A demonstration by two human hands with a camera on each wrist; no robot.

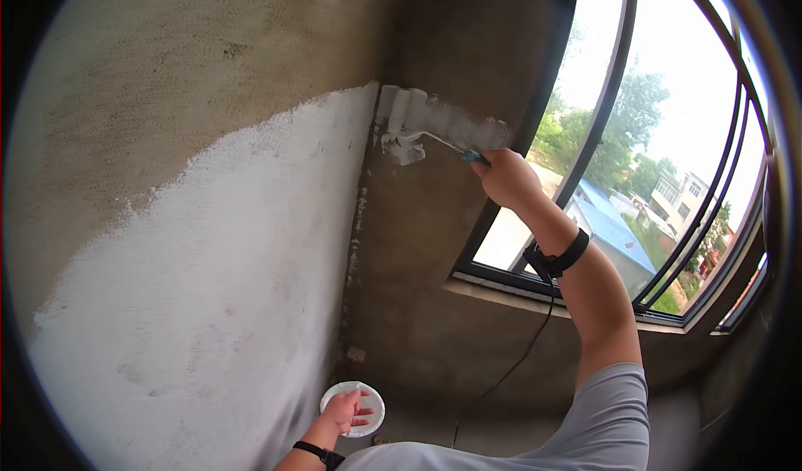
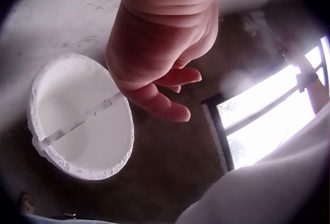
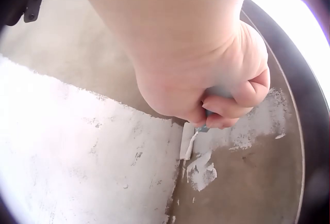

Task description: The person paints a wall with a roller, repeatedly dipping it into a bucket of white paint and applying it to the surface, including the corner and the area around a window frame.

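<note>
My right hand point(image 1: 511, 179) grips the blue-green handle of a paint roller point(image 1: 399, 110). The roller's white sleeve lies against the brown wall beside the room's corner, over a fresh white strip. In the right wrist view my fingers curl round the handle, and the roller point(image 3: 187, 140) shows below them at the corner. My left hand point(image 1: 344, 410) hangs with loosely bent fingers and holds nothing. Below it is a white bucket point(image 1: 380, 421); the left wrist view shows this bucket point(image 2: 131, 141) with pale paint inside and a flat strip across its mouth.
On the left, the wall point(image 1: 234, 245) is white low down and bare brown above. A black-framed window point(image 1: 597, 129) stands right of the roller, with a sill below. From the right wristband point(image 1: 555, 258) a thin cable point(image 1: 522, 358) runs down to the floor.
</note>
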